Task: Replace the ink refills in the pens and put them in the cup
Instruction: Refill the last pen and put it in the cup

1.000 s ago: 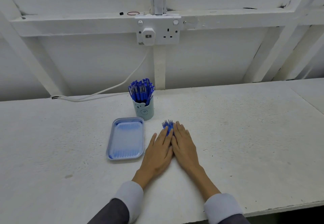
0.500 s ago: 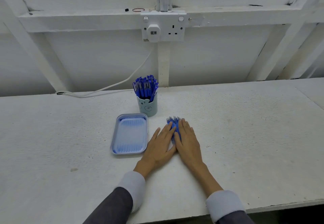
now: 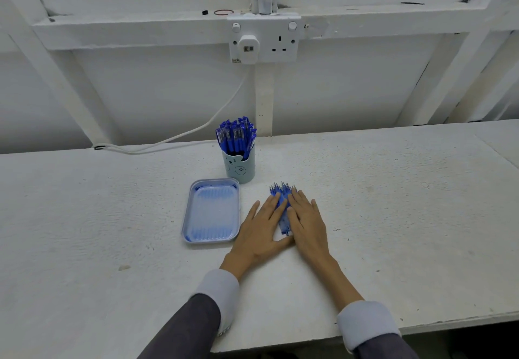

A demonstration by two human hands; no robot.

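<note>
Parting a little, my left hand [image 3: 261,229] and right hand [image 3: 307,224] have uncovered more of the refills [image 3: 284,212] between them than half a second ago. I judge the bundle is squared up and swapping can begin. Each grip lies flat and open, fingers resting against the bundle, pinching nothing. The refills lie mid-tabletop, near the cup [image 3: 240,166], long axis near-to-far, tips toward the far edge.

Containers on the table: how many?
2: a cup of blue pens near the wall, and a tray just front-left of it, beside the left hand. None seem hidden.
</note>
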